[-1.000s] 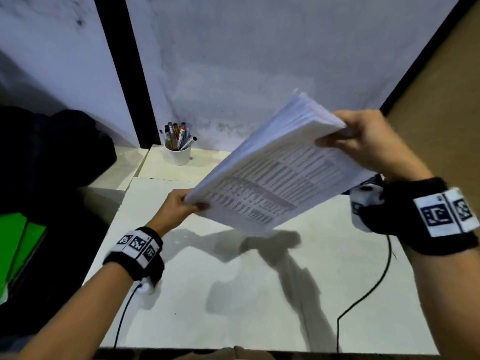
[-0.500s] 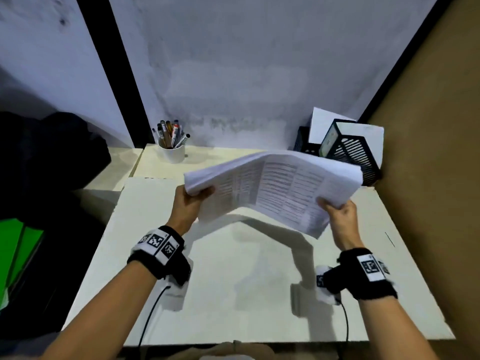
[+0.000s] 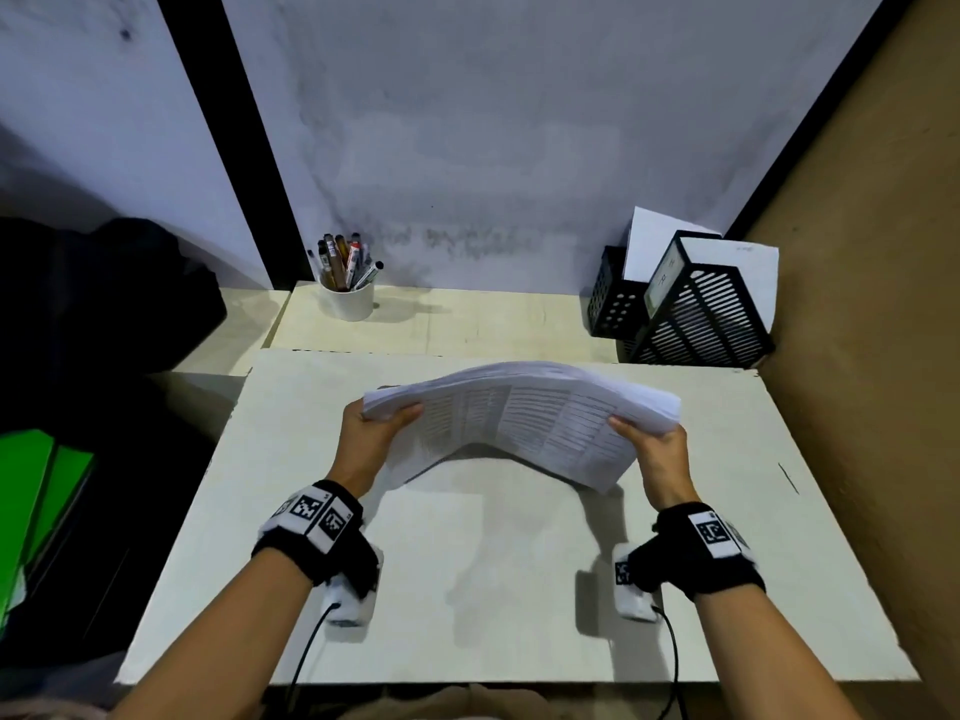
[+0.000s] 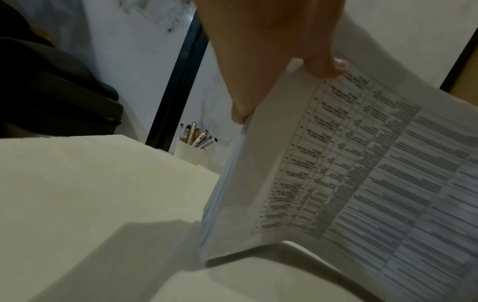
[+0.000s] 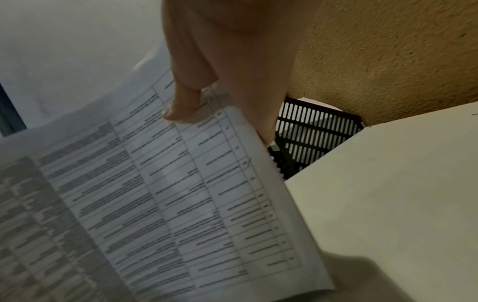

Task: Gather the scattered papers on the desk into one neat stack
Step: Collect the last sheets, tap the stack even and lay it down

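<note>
A thick stack of printed papers [image 3: 524,418] hangs in the air over the middle of the pale desk [image 3: 467,589], arched upward, its printed tables facing me. My left hand [image 3: 375,431] grips the stack's left edge, thumb on the near face. My right hand [image 3: 657,449] grips its right edge the same way. The left wrist view shows the stack [image 4: 362,183] with my left hand [image 4: 279,61] pinching its edge, lower corner near the desk. The right wrist view shows the sheets [image 5: 155,204] with my right hand [image 5: 207,81] and its thumb on the print.
A white cup of pens [image 3: 347,293] stands at the back left. Black mesh file holders [image 3: 691,319] with white sheets sit in the back right corner against the tan wall. Green folders [image 3: 31,501] and a dark bag [image 3: 104,298] lie left of the desk.
The stack has come down from a steep tilt, high on the right, to a level arch low over the desk. My right hand dropped and both hands now hold it at its side edges.
</note>
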